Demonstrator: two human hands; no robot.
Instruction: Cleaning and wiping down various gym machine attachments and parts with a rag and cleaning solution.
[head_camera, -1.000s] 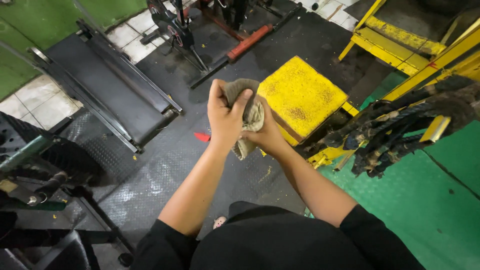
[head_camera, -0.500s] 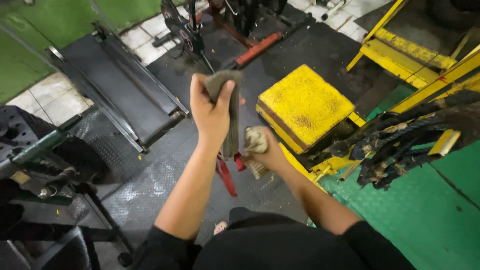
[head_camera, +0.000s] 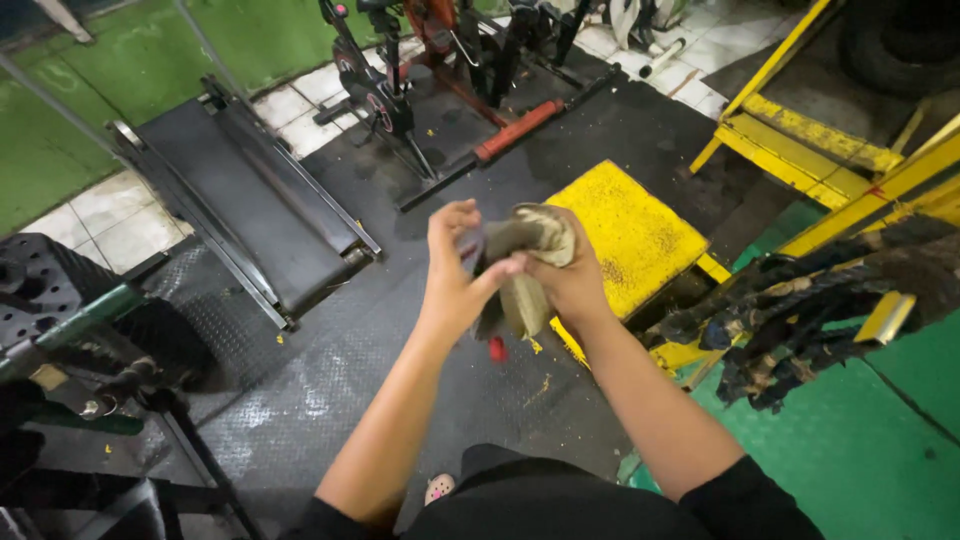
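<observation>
Two bare hands gripping one crumpled grey-beige cloth above a dark rubber gym floor.

The left hand (head_camera: 455, 275) is partly closed, fingers curled, its thumb and forefinger pinching the near edge of the crumpled grey-beige cloth (head_camera: 525, 265); the right hand (head_camera: 575, 285) is clamped around the cloth's bunched upper part, which folds over its knuckles. The two hands meet at the cloth, held in mid-air at chest height. The cloth is one piece, wrinkled and soiled-looking, with a loose tail hanging below the hands. A small red object (head_camera: 497, 349) shows just beneath it; its kind cannot be told. On the floor lie one square yellow platform box (head_camera: 640, 235), just beyond the right hand, one black treadmill (head_camera: 250, 200) to the left, and one exercise bike (head_camera: 375, 85) farther off.
</observation>
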